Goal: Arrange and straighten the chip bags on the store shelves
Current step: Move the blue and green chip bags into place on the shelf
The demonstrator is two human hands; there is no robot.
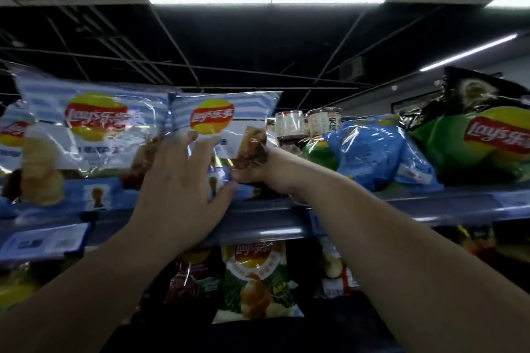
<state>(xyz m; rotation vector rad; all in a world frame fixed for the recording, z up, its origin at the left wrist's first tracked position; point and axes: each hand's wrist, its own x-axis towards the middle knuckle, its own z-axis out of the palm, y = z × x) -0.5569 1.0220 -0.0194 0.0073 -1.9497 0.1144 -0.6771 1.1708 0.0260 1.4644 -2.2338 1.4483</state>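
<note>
Straightening a blue-striped foil chip bag (229, 120) on the grey metal shelf (286, 219): left hand (183, 178) presses flat, right hand (268, 173) pinches its corner; squaring it upright likely comes next.

The blue striped chip bags (94, 117) say Lay's. So do the green bag (470, 149) and the lower bag (252, 275) under the shelf (272, 221).

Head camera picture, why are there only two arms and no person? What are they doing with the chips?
The camera sits on the person's head, so you see only their arms reaching up to a store shelf. The left hand presses spread fingers against a striped chip bag, and the right hand curls its grip round that bag's bottom corner. To the right are jars, a blue bag and a green bag lying tumbled. More chip bags sit below.
</note>
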